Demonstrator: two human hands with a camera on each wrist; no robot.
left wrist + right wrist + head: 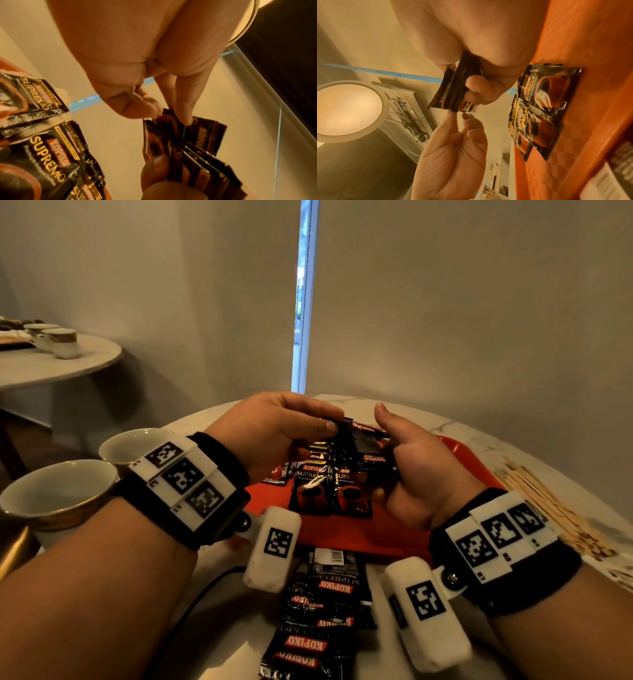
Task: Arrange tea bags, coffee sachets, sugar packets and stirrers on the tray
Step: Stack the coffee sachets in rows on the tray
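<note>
The left fingers (329, 424) pinch the top sachet (346, 426) of a stack (368, 445) gripped by the right hand (411, 467), above the tray (342, 532); laid sachets (329, 491) lie at 6 o'clock, long axis 12-to-6.

Both forearms forward, left hand (274, 429) and right hand (414, 470) curled, pinching

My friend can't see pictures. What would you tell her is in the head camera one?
Two bare hands, left hand and right hand, hold a small bunch of black coffee sachets above a red plastic tray where more sachets lie. Loose sachets, wooden stirrers and two white cups sit around it.
</note>
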